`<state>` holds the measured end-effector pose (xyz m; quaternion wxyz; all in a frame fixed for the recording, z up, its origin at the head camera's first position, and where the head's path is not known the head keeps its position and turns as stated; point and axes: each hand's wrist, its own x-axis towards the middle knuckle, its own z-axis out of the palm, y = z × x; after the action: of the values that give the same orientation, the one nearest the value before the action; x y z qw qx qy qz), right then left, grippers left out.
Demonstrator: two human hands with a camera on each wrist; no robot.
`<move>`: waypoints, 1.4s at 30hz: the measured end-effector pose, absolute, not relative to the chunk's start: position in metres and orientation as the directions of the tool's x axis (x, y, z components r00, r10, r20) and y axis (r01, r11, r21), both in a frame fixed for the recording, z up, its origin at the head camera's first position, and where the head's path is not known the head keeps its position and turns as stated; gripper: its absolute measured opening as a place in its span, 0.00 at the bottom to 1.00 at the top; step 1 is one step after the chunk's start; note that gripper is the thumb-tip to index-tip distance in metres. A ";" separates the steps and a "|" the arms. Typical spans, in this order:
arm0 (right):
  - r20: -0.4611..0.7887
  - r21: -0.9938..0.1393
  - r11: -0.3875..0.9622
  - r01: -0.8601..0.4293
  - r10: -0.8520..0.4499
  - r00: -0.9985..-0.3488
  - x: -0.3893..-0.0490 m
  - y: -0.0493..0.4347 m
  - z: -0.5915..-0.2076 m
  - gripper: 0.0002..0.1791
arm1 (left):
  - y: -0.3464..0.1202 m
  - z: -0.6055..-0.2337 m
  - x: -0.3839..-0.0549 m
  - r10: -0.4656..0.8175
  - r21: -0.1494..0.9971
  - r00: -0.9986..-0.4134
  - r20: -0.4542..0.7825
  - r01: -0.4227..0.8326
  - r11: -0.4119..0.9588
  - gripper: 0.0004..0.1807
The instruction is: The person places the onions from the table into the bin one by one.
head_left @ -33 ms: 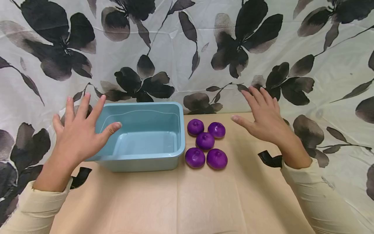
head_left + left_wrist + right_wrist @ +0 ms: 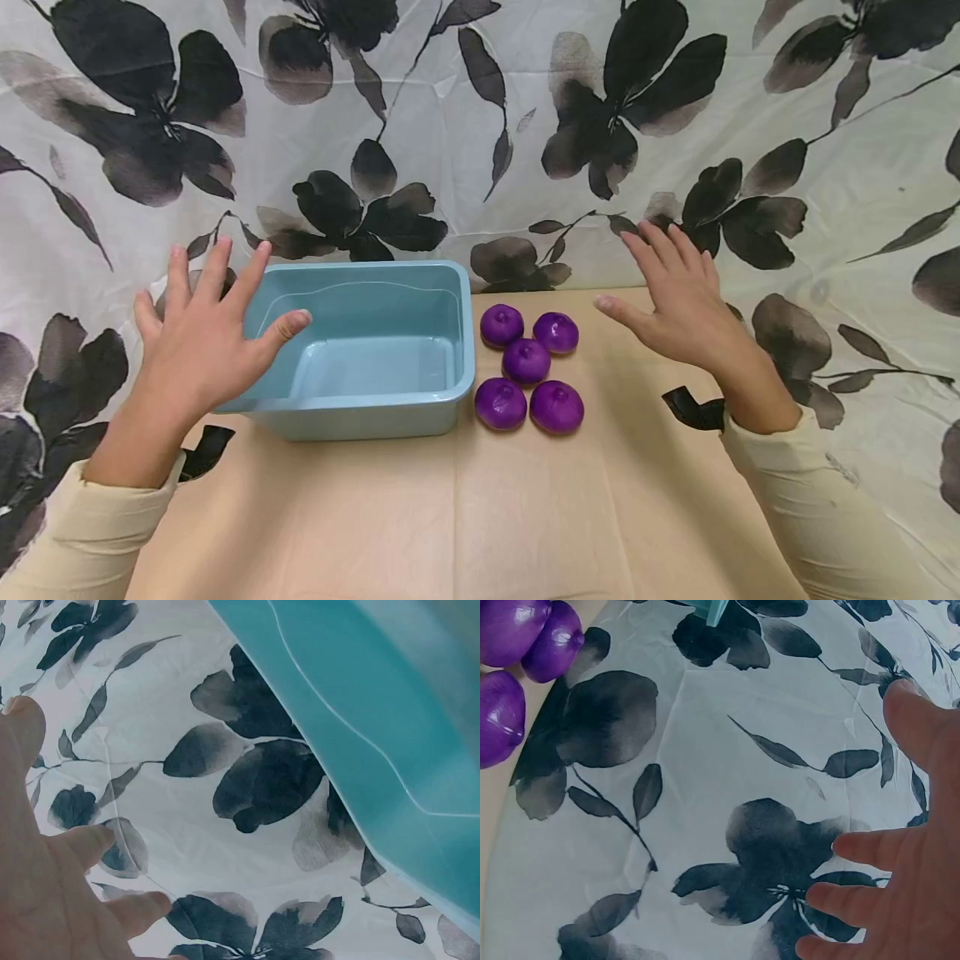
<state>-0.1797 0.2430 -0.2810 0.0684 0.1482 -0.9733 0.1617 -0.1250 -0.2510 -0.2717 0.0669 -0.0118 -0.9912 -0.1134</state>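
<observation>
My left hand (image 2: 206,350) is spread over the left end of a light blue plastic tub (image 2: 352,404), its thumb overlapping the tub's inside in the head view. Nothing is in its grasp. To the right of the tub sit several shiny purple onions (image 2: 527,362), grouped close together on the table, each with a small nub. My right hand (image 2: 686,304), fingers extended and holding nothing, hovers to the right of the onions. In the right wrist view, some onions (image 2: 501,720) show at the upper left, apart from the fingers. The tub (image 2: 375,735) holds nothing in the head view.
A pale tan cloth (image 2: 525,517) covers the table. Behind it hangs a white curtain (image 2: 465,167) with dark floral print, close against the table's back edge. Black straps (image 2: 693,408) hang at both wrists below the cream sleeves (image 2: 817,500).
</observation>
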 end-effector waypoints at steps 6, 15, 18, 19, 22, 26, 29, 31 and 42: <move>0.156 -0.276 0.910 -0.310 -0.276 -0.949 -0.176 0.241 -0.290 0.52 | -0.252 -0.281 -0.126 -0.012 0.218 -1.000 0.027 -0.006 0.976 0.53; 0.161 -0.267 0.900 -0.345 -0.311 -0.937 -0.163 0.233 -0.308 0.53 | -0.253 -0.304 -0.122 -0.033 0.200 -0.999 -0.035 -0.039 0.979 0.55; 0.142 -0.267 0.895 -0.356 -0.329 -0.934 -0.158 0.229 -0.312 0.53 | -0.256 -0.308 -0.122 -0.036 0.198 -0.998 -0.047 -0.045 0.979 0.55; 0.134 -0.269 0.893 -0.360 -0.335 -0.933 -0.156 0.228 -0.314 0.53 | -0.257 -0.309 -0.122 -0.039 0.197 -0.998 -0.050 -0.048 0.979 0.54; 0.111 -0.277 0.890 -0.361 -0.343 -0.933 -0.151 0.225 -0.319 0.53 | -0.259 -0.312 -0.122 -0.046 0.193 -0.997 -0.056 -0.056 0.980 0.54; 0.096 -0.287 0.888 -0.360 -0.347 -0.933 -0.143 0.225 -0.327 0.54 | -0.259 -0.316 -0.122 -0.040 0.187 -0.998 -0.052 -0.049 0.981 0.55; 0.099 -0.301 0.880 -0.368 -0.356 -0.929 -0.137 0.224 -0.334 0.54 | -0.260 -0.318 -0.121 -0.034 0.184 -0.997 -0.063 -0.045 0.982 0.54; 0.104 -0.311 0.873 -0.375 -0.361 -0.927 -0.134 0.223 -0.339 0.54 | -0.261 -0.319 -0.120 -0.034 0.183 -0.997 -0.070 -0.046 0.982 0.54; 0.113 -0.326 0.861 -0.390 -0.374 -0.921 -0.122 0.220 -0.355 0.54 | -0.270 -0.321 -0.123 -0.049 0.196 -0.997 -0.067 -0.061 0.979 0.55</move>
<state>-0.1220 0.2199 -0.3553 0.0231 0.1980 -0.9644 0.1736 -0.1233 -0.2695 -0.3214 -0.0310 0.0278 -0.9942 -0.0994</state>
